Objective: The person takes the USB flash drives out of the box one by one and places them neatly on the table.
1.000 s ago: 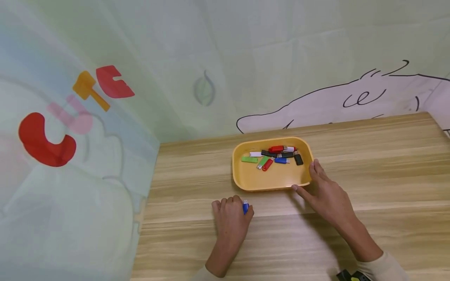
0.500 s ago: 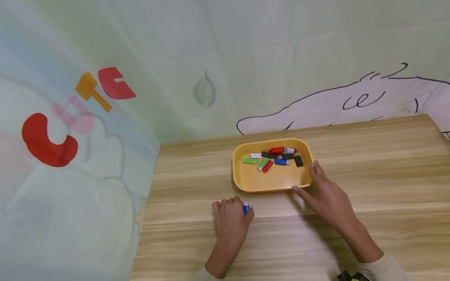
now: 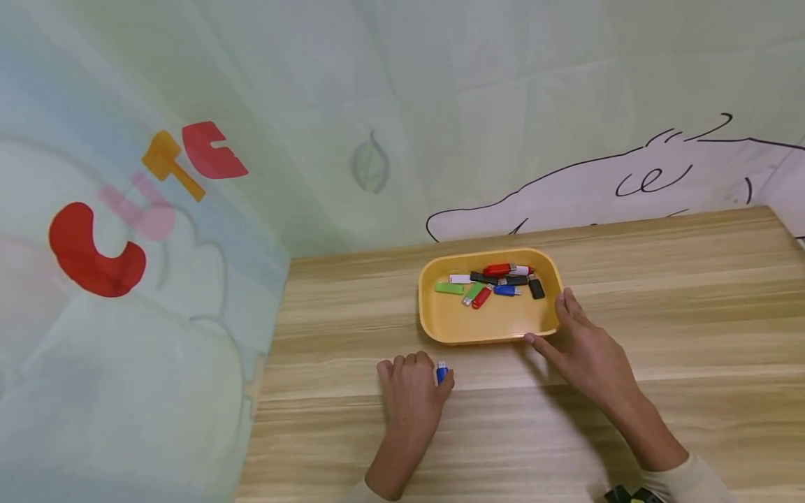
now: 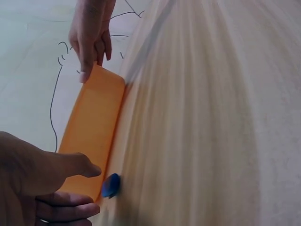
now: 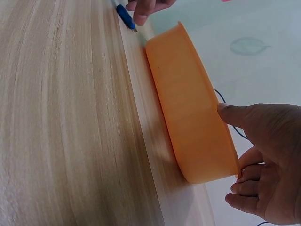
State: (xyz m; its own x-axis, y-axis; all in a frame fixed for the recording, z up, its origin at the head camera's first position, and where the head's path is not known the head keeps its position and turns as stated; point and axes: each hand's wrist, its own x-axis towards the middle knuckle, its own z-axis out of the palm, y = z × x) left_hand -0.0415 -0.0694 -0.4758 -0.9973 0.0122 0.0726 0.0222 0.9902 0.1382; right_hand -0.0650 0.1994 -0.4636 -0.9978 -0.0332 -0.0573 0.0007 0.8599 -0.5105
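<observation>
Beside the thumb of my left hand [image 3: 410, 391] is a blue USB stick [image 3: 441, 372], its metal plug pointing away from me. The stick lies on the wooden table, just past the thumb tip in the left wrist view. Loosely bent fingers of that hand hold nothing. My right hand [image 3: 594, 356] holds the near right corner of a yellow plastic tray [image 3: 478, 332], thumb at the front rim and fingers along the right end. Several USB sticks are in the tray, among them a blue one [image 3: 506, 290], a green one [image 3: 449, 288] and a red one [image 3: 481, 297].
The wooden table [image 3: 666, 314] runs to a pale printed backdrop [image 3: 478, 126] behind the tray. Another printed sheet [image 3: 126, 377] with coloured letters stands at the left edge. A black device [image 3: 629, 494] sits by my right sleeve.
The head view has shifted very slightly. Both hands, the tray and the blue USB stick on the table keep their places.
</observation>
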